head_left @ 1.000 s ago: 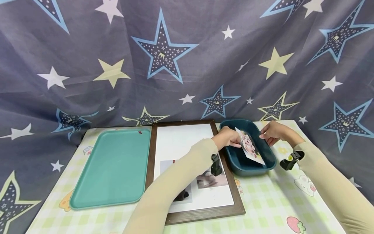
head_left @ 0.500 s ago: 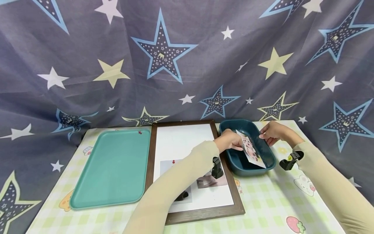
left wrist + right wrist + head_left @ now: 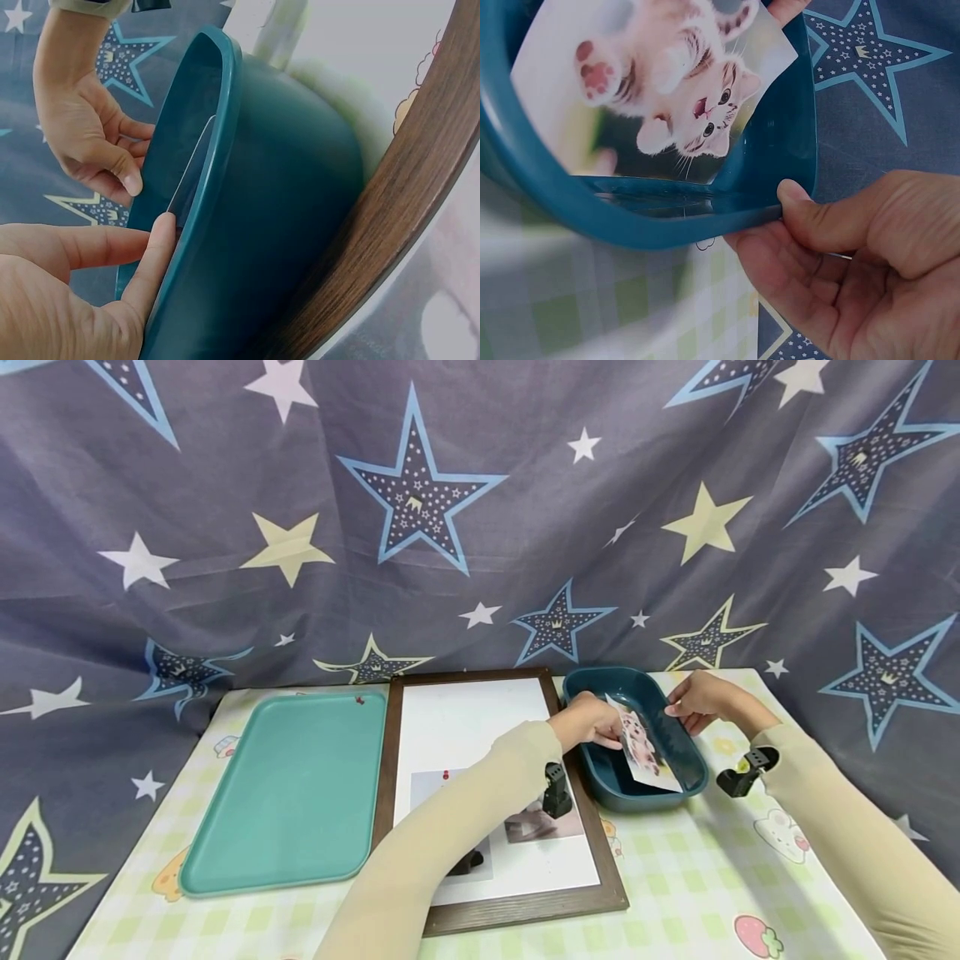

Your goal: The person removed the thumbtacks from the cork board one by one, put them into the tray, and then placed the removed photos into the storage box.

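Observation:
A kitten photo [image 3: 642, 750] stands tilted inside a dark teal plastic basin [image 3: 628, 803]. My left hand [image 3: 592, 722] reaches over the basin's left rim and pinches the photo's edge between thumb and finger. In the left wrist view only a thin strip of the photo [image 3: 193, 165] shows beyond the fingers. My right hand [image 3: 703, 700] grips the basin's right rim, thumb on top and fingers curled beneath. The right wrist view shows the kitten picture [image 3: 682, 82] face on, its lower corner near the basin's wall. The basin's floor is partly hidden behind it.
Left of the basin lies a brown wooden frame [image 3: 525, 906] around a white board [image 3: 472, 710]. Photos and a red push pin [image 3: 446, 774] are on the board, partly under my left sleeve. A turquoise tray [image 3: 288, 793] with a small red pin [image 3: 360, 699] lies further left.
The left hand and the photo have shifted slightly right and down within the basin, mostly in the first half second. My right hand keeps its place on the rim.

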`<state>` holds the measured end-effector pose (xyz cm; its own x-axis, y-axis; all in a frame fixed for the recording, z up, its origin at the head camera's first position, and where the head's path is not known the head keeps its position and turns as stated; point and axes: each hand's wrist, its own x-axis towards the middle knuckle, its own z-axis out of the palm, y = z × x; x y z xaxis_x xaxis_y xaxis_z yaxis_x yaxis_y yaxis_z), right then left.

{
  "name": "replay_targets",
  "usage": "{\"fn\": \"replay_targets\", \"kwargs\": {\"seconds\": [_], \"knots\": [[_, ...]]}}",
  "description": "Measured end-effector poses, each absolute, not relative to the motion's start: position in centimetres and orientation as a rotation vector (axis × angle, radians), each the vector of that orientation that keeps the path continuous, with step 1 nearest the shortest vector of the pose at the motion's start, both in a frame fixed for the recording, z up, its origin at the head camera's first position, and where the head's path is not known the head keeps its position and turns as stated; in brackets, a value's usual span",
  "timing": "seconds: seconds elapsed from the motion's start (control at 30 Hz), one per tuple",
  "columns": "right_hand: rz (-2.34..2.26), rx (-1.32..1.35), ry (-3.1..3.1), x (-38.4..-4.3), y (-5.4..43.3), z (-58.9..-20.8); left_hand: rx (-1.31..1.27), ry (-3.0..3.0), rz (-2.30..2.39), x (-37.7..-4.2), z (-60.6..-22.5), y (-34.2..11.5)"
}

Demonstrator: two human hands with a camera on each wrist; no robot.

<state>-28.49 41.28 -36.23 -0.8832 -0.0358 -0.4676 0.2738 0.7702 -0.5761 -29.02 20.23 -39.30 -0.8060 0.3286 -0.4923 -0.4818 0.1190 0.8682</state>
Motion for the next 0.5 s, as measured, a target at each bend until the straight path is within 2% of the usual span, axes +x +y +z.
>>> {"fn": "replay_targets", "kwargs": {"seconds": [0.5], "knots": [[-0.925, 0.184, 2.501, -28.47, 41.11, -36.22, -0.110, 1.800, 1.729, -28.82, -38.96, 19.81]]}}
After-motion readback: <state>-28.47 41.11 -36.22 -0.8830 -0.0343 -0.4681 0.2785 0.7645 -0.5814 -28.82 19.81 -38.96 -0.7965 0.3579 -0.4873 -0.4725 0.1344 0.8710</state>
